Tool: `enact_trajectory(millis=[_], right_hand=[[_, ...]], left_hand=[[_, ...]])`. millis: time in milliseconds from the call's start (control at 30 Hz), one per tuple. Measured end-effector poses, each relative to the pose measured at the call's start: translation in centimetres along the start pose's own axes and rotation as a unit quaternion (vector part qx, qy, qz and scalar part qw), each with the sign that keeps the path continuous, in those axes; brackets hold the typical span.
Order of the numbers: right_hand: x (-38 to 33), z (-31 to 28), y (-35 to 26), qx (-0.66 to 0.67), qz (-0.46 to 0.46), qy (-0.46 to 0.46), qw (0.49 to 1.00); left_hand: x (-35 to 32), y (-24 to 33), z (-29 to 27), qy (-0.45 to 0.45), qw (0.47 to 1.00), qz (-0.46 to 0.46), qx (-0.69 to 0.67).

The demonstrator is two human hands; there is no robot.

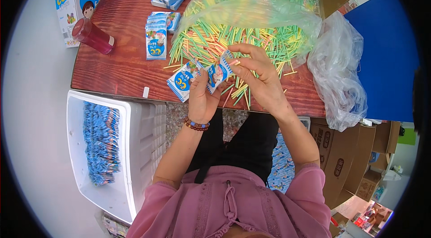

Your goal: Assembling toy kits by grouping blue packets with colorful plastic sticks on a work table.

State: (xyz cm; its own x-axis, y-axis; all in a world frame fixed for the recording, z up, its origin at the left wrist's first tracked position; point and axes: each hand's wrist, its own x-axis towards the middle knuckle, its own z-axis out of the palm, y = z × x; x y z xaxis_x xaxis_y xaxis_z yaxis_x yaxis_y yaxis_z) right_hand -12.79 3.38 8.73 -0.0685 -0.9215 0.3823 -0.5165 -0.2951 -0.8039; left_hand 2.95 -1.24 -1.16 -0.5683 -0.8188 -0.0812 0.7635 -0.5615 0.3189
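Centre frame: left hand (200,96) pinching a small blue-and-white paper packet (218,72); right hand (258,74) pinching thin coloured sticks (234,62). Misaligned sticks could miss the packet mouth and scatter on the table (116,65).

A small packing workshop, by the look of it. A wooden desk (121,65) carries a great heap of thin coloured sticks (215,43) spilling from a clear plastic bag (269,11), with stacks of small blue-and-white printed sachets (156,40) near its far edge. Beside the desk's left corner stands a white plastic crate (134,148) filled with rows of blue packets (102,141). Brown cardboard cartons (343,161) are piled under the right end.
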Motion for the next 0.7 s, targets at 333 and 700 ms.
enact_trajectory(millis=[333, 700], right_hand=[[-0.7, -0.9, -1.4, 0.004, 0.08, 0.042, 0.996], [-4.4, -4.5, -3.0, -0.183, 0.134, 0.064, 0.972]], left_hand=[[-0.1, -0.5, 2.4, 0.036, 0.999, 0.02, 0.033], [-0.7, -0.7, 0.6, -0.017, 0.97, 0.133, 0.202]])
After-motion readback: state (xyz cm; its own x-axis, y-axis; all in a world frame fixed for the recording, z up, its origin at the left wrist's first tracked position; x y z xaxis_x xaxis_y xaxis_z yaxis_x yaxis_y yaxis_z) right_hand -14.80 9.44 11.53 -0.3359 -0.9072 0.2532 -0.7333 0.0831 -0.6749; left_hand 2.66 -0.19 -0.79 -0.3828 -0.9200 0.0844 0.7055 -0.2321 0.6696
